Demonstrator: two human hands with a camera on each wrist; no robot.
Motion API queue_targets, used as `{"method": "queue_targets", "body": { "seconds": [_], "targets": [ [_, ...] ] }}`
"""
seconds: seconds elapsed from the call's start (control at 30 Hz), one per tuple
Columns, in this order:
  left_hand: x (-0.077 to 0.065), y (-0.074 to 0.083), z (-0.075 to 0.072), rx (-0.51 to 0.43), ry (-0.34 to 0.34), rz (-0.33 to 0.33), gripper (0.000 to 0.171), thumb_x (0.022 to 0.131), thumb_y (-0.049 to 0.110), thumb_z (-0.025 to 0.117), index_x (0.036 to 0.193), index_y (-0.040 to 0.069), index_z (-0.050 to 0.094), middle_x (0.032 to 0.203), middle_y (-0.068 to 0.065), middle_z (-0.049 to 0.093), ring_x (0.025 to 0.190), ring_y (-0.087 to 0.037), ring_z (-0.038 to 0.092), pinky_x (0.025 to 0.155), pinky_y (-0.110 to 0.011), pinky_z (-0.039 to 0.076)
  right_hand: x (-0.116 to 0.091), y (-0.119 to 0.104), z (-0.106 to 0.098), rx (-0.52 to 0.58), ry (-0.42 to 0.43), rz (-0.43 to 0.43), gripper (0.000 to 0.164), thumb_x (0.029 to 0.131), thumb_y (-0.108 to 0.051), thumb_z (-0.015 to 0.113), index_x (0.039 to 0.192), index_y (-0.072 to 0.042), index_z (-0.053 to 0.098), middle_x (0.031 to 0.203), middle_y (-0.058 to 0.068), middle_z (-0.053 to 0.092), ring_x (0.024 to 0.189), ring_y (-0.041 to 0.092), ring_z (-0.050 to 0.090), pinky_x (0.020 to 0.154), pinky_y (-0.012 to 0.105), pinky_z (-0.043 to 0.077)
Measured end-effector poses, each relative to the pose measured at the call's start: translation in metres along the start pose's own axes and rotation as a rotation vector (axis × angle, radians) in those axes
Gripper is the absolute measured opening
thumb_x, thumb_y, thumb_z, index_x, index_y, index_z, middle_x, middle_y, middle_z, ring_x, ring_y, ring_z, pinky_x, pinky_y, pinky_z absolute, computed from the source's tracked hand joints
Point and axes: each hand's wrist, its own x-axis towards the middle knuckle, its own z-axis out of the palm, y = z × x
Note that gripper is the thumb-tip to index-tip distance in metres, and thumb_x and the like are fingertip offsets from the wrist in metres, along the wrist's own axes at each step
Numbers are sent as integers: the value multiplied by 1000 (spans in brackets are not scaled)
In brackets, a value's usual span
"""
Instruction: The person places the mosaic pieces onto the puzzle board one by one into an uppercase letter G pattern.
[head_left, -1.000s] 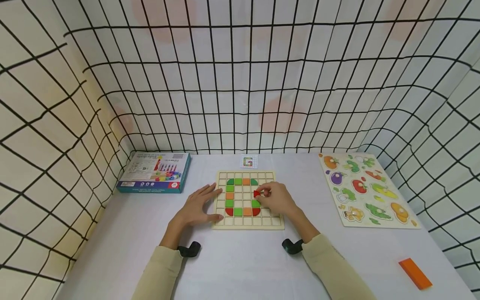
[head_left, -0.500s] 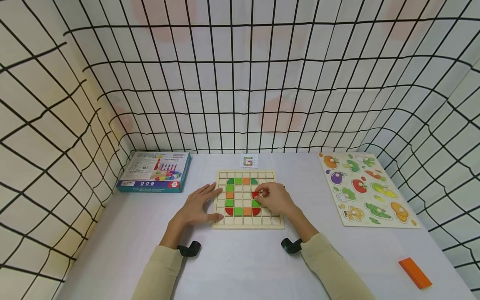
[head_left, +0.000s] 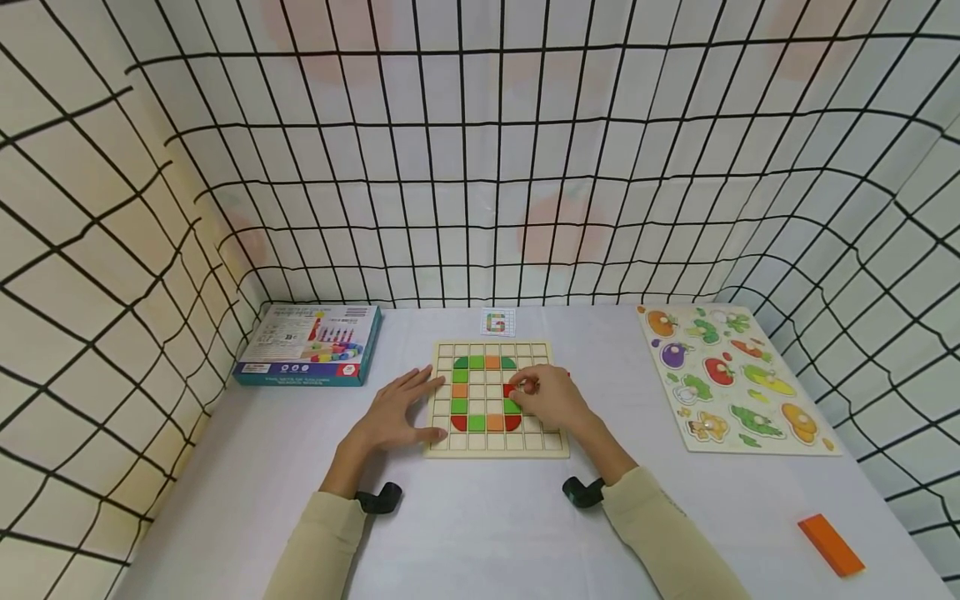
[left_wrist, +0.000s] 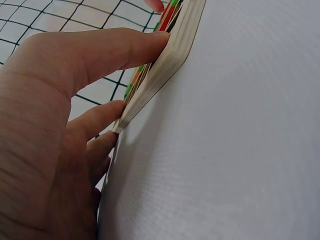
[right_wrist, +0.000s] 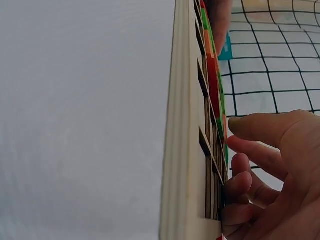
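A wooden grid board [head_left: 497, 448] lies on the white table in the head view, with green, orange and red tiles forming a ring in its cells. My left hand [head_left: 390, 415] lies at the board's left side. In the left wrist view its thumb [left_wrist: 150, 44] and fingertips touch the board's edge. My right hand [head_left: 553, 397] reaches over the right half, thumb and forefinger at a red tile [head_left: 509, 390] in the ring's right column. The fingers partly cover that tile. A small red bit [head_left: 568, 375] shows beside the right hand; its kind is unclear.
A small pattern card [head_left: 498, 322] lies behind the board. A boxed toy set [head_left: 311, 343] stands at the back left. To the right lie a vegetable puzzle board [head_left: 731, 392] and an orange block [head_left: 831, 546]. Black netting [head_left: 480, 150] surrounds the table.
The red tile in my right fingers has gone from tilted above the board to lying in its cell. My right hand has shifted slightly; the left has stayed put.
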Motion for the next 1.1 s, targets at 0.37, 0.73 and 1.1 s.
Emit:
{"method": "queue_targets", "body": {
  "seconds": [0.37, 0.73, 1.1],
  "targets": [
    [-2, 2, -1, 1, -3, -6, 93, 78, 59, 72, 160, 27, 41, 172, -3, 24, 160, -35, 18, 124, -69, 16, -5, 8, -18, 48, 69, 15, 23, 95, -24, 74, 113, -11, 77, 81, 1, 56, 62, 13, 44, 54, 24, 33],
    [-1, 1, -1, -11, 0, -1, 92, 77, 58, 72, 158, 27, 43, 172, -1, 25, 160, -34, 18, 125, -68, 16, -7, 35, -38, 17, 149, 66, 21, 93, -20, 73, 112, -10, 76, 87, 5, 61, 72, 18, 51, 64, 29, 41],
    [-1, 0, -2, -22, 4, 8, 91, 77, 59, 72, 157, 26, 45, 172, 0, 26, 160, -33, 18, 125, -67, 16, -4, 58, -43, -33, 162, 115, 21, 93, -21, 73, 111, -10, 75, 89, 6, 61, 86, 23, 53, 71, 33, 41]
  ]
}}
